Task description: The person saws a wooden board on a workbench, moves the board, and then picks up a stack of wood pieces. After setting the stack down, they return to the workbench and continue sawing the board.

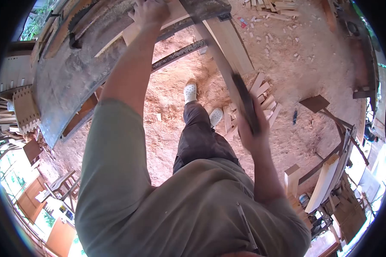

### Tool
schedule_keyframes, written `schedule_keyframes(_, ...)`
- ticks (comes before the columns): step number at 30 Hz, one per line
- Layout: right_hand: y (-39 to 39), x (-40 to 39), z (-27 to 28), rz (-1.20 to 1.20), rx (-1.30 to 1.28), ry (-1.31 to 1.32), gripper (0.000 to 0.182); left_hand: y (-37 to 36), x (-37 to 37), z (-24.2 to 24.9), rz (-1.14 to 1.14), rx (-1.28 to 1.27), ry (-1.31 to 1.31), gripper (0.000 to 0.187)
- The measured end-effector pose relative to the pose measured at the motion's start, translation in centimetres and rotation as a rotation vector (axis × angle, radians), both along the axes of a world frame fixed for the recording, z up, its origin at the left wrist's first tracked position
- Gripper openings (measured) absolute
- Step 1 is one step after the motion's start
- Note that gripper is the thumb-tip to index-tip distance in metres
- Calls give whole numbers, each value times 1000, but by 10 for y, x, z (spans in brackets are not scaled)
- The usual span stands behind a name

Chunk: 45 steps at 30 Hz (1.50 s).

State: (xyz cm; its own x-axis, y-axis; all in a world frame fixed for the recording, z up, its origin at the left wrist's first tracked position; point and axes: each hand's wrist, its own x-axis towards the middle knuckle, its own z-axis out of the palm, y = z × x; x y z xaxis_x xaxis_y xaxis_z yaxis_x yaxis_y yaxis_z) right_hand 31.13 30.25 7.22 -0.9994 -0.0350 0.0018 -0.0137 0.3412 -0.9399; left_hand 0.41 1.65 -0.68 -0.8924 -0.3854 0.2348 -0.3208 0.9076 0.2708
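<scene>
My right hand (254,128) is closed around the dark handle of a long saw (221,60). Its narrow blade, smeared by motion, slants up and left past the edge of the workbench (73,85). At the top of the view, my left hand (150,13) lies on a pale wooden board (176,13), fingers spread against it. The upper part of the blade overlaps the board's right end. Another wide pale plank (229,45) slopes down from the bench, right behind the saw.
Sawdust covers the floor (167,141), with offcuts (266,96) heaped near my feet in white clogs (190,93). A toothed blade (79,23) lies on the bench's left. Right of me stand a wooden frame (341,132) and leaning planks (324,184). A notched wooden piece (25,107) is far left.
</scene>
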Motion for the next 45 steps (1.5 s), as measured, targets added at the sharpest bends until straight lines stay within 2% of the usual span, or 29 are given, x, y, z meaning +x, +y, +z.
schedule_keyframes(2,-40,-79,-4,11,-18,-37,55,1,1,6,-25,39,-45,39)
schedule_keyframes(4,-60,-125,-4,31,-6,-49,54,-6,-3,7,-39,74,-70,38)
schedule_keyframes(6,-64,-135,-7,55,-104,-119,53,-16,-7,-10,-16,78,-128,67)
schedule_keyframes(7,-58,-120,-5,39,-84,-83,54,-10,-4,-3,-18,80,-122,67)
schedule_keyframes(10,-25,-32,-9,-51,-104,-57,57,4,6,16,-3,65,-175,60)
schedule_keyframes(12,6,17,6,-3,25,-69,58,4,8,18,-29,59,-190,60)
schedule_keyframes(15,8,8,3,38,69,31,57,1,3,6,-5,49,-123,59)
schedule_keyframes(17,-27,-60,-10,-19,-76,-74,53,-1,2,7,-7,50,-144,59)
schedule_keyframes(19,-57,-135,-8,76,-87,-118,49,-1,4,11,-7,50,-154,58)
schedule_keyframes(22,-65,-137,-16,26,-89,-74,46,1,8,10,-30,84,-111,58)
schedule_keyframes(24,-47,-87,-16,-1,-46,88,50,-3,5,7,-26,100,-105,58)
schedule_keyframes(28,14,35,11,-29,-33,-206,54,-2,7,5,-31,40,-108,58)
schedule_keyframes(29,17,32,10,-17,-32,-210,54,-1,6,5,-20,31,-130,56)
schedule_keyframes(31,13,21,9,13,59,24,52,0,2,7,-8,21,-140,55)
schedule_keyframes(33,-19,-49,-10,-17,-62,-170,53,1,6,9,-30,51,-111,52)
schedule_keyframes(36,-63,-140,-24,67,-32,33,58,0,8,13,-50,33,-169,50)
schedule_keyframes(40,-71,-152,-24,66,-5,198,60,-1,3,5,-27,21,-147,51)
schedule_keyframes(42,-71,-148,-16,89,-66,-41,61,-2,5,4,-19,43,-101,51)
schedule_keyframes(43,-68,-143,-14,88,-65,-45,61,-2,5,8,-20,44,-106,51)
schedule_keyframes(45,-56,-116,-5,81,-70,-79,61,1,9,12,-57,102,-29,35)
